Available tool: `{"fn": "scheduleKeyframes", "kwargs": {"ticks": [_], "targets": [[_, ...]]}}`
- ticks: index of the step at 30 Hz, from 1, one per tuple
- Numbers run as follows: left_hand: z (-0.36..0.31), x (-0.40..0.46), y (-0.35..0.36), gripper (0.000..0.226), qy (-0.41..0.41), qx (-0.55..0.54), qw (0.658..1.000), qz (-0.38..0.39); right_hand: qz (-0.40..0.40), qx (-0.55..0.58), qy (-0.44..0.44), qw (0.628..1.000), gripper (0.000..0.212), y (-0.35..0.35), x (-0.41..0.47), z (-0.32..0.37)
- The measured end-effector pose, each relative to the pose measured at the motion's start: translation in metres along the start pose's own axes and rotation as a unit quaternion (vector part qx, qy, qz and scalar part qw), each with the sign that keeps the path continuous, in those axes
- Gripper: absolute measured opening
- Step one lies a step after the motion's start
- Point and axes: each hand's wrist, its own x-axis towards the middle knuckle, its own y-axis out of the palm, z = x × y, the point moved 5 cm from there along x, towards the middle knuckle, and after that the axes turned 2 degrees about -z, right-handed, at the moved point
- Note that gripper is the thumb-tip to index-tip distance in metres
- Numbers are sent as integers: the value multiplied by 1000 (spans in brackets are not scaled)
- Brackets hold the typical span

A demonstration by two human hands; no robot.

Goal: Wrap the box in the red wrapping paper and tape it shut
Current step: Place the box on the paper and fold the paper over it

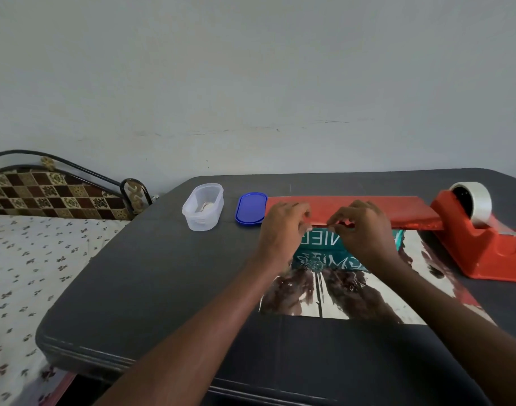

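A teal box [324,247] with white lettering lies on the shiny silver inner side of the wrapping paper [353,300] on the dark table. The paper's far part [397,210] is folded over the box with its red side up. My left hand [283,227] and my right hand [365,227] sit at the near edge of that red flap, fingers curled and pinching it against the top of the box. Whether a piece of tape is between the fingers is too small to tell.
A red tape dispenser [485,247] with a clear tape roll [473,203] stands at the right. A clear plastic tub [202,208] and its blue lid [251,208] lie left of the paper. A bed [22,273] adjoins the table's [151,288] left edge.
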Motion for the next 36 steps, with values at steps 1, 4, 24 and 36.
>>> {"fn": "scheduleKeyframes", "kwargs": {"ticks": [1, 4, 24, 36], "targets": [[-2, 0, 0, 25, 26, 42, 999, -8, -4, 4, 1, 1000, 10, 0, 0, 0], [-9, -4, 3, 31, 122, 139, 983, -21, -13, 5, 4, 1000, 10, 1, -2, 0], [-13, -7, 1, 54, 261, 258, 930, 26, -53, 13, -9, 998, 13, -9, -10, 3], [-1, -3, 0, 10, 144, 110, 983, 7, -40, -26, -39, 998, 12, -11, -16, 3]]}}
